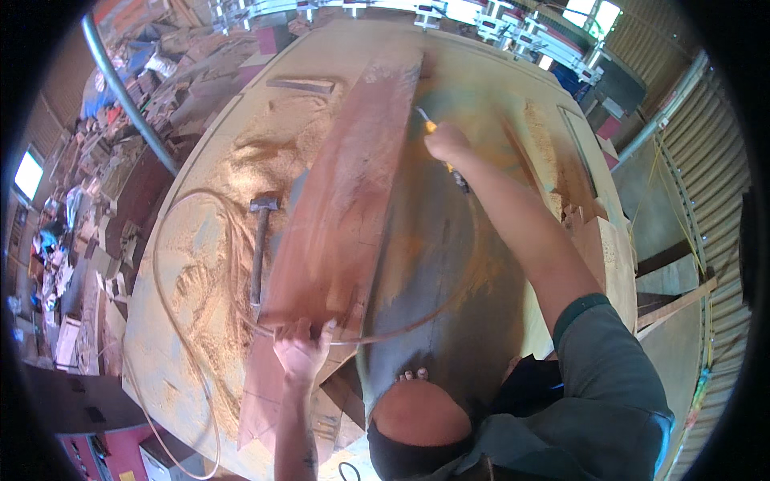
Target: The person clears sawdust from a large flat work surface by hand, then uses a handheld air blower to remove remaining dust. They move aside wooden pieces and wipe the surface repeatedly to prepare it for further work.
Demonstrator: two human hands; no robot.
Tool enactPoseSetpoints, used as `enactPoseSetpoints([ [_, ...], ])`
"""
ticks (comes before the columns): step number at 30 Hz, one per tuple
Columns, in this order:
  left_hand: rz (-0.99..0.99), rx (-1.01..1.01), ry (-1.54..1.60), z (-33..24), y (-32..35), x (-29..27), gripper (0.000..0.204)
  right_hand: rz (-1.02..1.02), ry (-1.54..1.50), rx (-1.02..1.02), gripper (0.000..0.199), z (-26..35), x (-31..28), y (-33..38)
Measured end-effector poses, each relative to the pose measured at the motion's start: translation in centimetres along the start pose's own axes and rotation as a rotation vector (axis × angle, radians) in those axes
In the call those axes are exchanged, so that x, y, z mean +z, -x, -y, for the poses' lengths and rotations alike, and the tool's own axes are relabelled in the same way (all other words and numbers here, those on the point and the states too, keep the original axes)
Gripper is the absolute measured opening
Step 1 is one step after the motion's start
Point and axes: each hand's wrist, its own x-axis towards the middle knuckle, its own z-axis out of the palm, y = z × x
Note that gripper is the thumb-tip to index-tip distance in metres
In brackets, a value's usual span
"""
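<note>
My right hand (449, 143) is wrapped round a yellow air blow gun (431, 126), its thin nozzle angled toward the edge of a long reddish-brown board (341, 200). From the gun's lower end a pale hose (417, 322) curves back toward me. My left hand (301, 350) rests over the near part of the board with its fingers closed on that hose. Left of the board lies a hammer (259, 248) with a dark head, among heaped sawdust (261, 164). Blurred dust hangs over the surface around the nozzle.
The large worktable (160, 353) carries more sawdust at its right, beside wood pieces (589, 232). A short wood strip (301, 85) lies at the far left. Metal clamps (521, 36) line the far side. Scrap wood (120, 208) is piled at left, behind a metal pole (128, 96).
</note>
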Motion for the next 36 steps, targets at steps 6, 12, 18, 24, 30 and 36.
enactPoseSetpoints([
  [6,0.025,-0.001,0.020,0.4,-0.2,0.0,0.050,-0.045,0.039,-0.037,0.036,4.4,1.4,-1.4],
  [12,-0.016,0.006,-0.029,0.7,-1.0,-0.7,0.049,-0.250,0.020,0.072,0.038,5.1,-0.3,-6.2],
  [18,0.045,-0.052,0.032,0.5,-0.9,-0.3,0.042,-0.064,-0.216,0.086,0.037,0.5,1.6,-7.5],
  [24,0.016,-0.077,0.038,-0.2,-1.2,-0.3,0.036,-0.036,-0.176,0.025,0.039,-4.0,5.9,-0.9],
  [30,0.057,-0.035,-0.006,0.8,-0.9,0.5,0.036,-0.153,-0.359,0.119,0.035,-7.1,5.4,-0.9],
  [36,-0.012,-0.021,-0.042,1.8,-0.4,-0.3,0.036,-0.022,-1.082,0.296,0.017,-8.6,8.9,5.1],
])
